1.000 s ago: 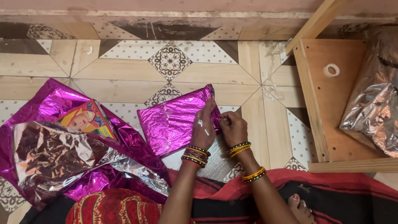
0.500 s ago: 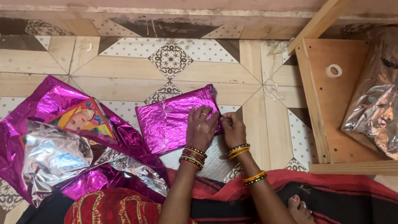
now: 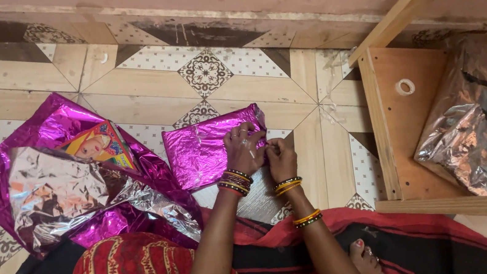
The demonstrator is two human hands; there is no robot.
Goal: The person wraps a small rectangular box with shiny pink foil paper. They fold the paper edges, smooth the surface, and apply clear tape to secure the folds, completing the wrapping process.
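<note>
On the patterned floor (image 3: 147,108), both hands (image 3: 263,152) pinching the magenta foil parcel's (image 3: 202,151) right edge.

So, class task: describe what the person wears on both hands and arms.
Left hand: a ring on one finger, and a stack of red, gold and dark bangles at the wrist. Right hand: yellow-gold bangles, then a second gold and dark set further up. Both forearms are bare, no sleeves.
</note>
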